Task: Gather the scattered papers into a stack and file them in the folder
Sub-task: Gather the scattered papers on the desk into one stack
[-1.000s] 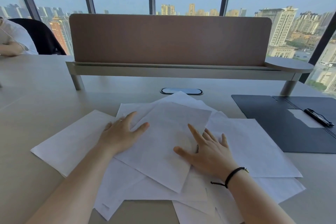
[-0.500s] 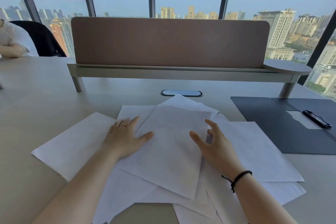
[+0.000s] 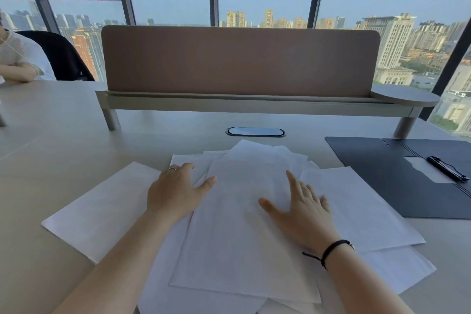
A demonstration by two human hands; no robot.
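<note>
Several white papers (image 3: 237, 237) lie overlapped in a loose fan on the desk in front of me. My left hand (image 3: 175, 191) rests flat on the left side of the pile, fingers spread, its thumb at the left edge of the top sheet. My right hand (image 3: 300, 209) lies flat on the top sheet's right side, fingers straight. One sheet (image 3: 102, 206) sticks out far to the left, another (image 3: 362, 201) to the right. A dark open folder (image 3: 377, 168) lies at the right, with a black clip (image 3: 447, 168) near its spine.
A brown desk divider (image 3: 239, 61) on a metal rail stands across the back. A cable port (image 3: 255, 132) sits in the desk (image 3: 51, 140) just beyond the papers. Another person's arm (image 3: 15, 71) and a black chair (image 3: 63, 56) are at the far left.
The top sheet has turned from tilted to nearly square with the desk edge. My right hand has moved from the sheet's right edge onto its surface. My left hand stays about where it was.
</note>
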